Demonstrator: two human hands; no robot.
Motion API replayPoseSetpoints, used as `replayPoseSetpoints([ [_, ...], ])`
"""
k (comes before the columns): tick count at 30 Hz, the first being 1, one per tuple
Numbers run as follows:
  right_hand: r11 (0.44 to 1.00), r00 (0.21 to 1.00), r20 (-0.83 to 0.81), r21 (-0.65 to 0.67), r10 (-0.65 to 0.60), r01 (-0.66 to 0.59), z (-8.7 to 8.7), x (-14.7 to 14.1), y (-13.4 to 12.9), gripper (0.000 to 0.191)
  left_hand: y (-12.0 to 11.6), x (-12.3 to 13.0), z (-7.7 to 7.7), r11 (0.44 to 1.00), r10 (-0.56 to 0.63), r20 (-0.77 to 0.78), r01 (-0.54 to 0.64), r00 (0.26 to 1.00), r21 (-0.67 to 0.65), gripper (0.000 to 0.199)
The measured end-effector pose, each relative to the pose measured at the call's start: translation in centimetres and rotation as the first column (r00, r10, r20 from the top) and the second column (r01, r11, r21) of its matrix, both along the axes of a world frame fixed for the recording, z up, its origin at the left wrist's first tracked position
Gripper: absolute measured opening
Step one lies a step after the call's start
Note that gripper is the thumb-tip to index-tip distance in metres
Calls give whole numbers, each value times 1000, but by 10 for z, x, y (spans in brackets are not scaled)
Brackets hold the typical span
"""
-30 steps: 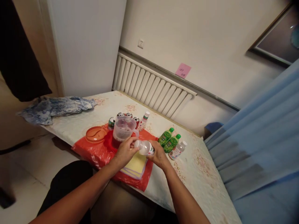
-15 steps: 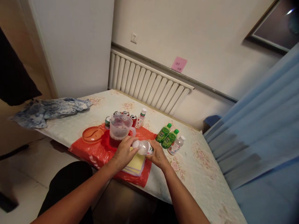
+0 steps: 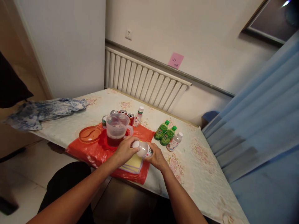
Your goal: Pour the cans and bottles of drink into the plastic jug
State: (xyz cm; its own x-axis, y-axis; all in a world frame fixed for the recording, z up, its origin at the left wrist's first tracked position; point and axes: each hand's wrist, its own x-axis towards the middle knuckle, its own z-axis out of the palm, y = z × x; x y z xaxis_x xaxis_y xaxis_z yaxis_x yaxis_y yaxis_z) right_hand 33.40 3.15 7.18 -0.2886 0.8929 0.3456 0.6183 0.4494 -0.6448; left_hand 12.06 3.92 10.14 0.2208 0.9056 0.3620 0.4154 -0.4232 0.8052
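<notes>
A clear bottle with a white cap is held tilted over a folded yellow cloth. My right hand wraps round its labelled lower part. At the cap end, the fingers of my left hand are closed on the white cap. Just behind my left hand, a clear plastic pitcher holds dark liquid and stands on a red tray. An orange round lid lies left of the pitcher. Under these things spreads a red plastic sheet.
Several cans and a white-capped bottle stand behind the pitcher. Two green bottles and another clear bottle are at the right. Crumpled blue-patterned fabric lies at the table's left end. A radiator lines the wall.
The whole view has shifted slightly, so the table things appear a little further left. Both hands keep their hold on the bottle.
</notes>
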Motion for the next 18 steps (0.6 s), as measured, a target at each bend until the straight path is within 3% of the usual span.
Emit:
replayPoseSetpoints([
  [7, 995, 991, -128, -99, -27, 14, -5, 1, -7, 60, 4, 9, -6, 998, -40, 26, 39, 999, 50, 40],
  [12, 988, 967, -250, -155, -40, 1, -11, 5, -7, 72, 7, 16, -13, 1000, -20, 57, 19, 998, 19, 49],
  [15, 978, 936, -347, -210, -67, -7, -17, 8, -2, 76, 6, 19, -31, 1000, -4, 57, 4, 998, 2, 47],
  [18, 965, 902, -412, -263, -128, 17, -21, 11, 8, 74, 5, 19, -64, 1000, 23, -16, -24, 1000, -14, 38],
])
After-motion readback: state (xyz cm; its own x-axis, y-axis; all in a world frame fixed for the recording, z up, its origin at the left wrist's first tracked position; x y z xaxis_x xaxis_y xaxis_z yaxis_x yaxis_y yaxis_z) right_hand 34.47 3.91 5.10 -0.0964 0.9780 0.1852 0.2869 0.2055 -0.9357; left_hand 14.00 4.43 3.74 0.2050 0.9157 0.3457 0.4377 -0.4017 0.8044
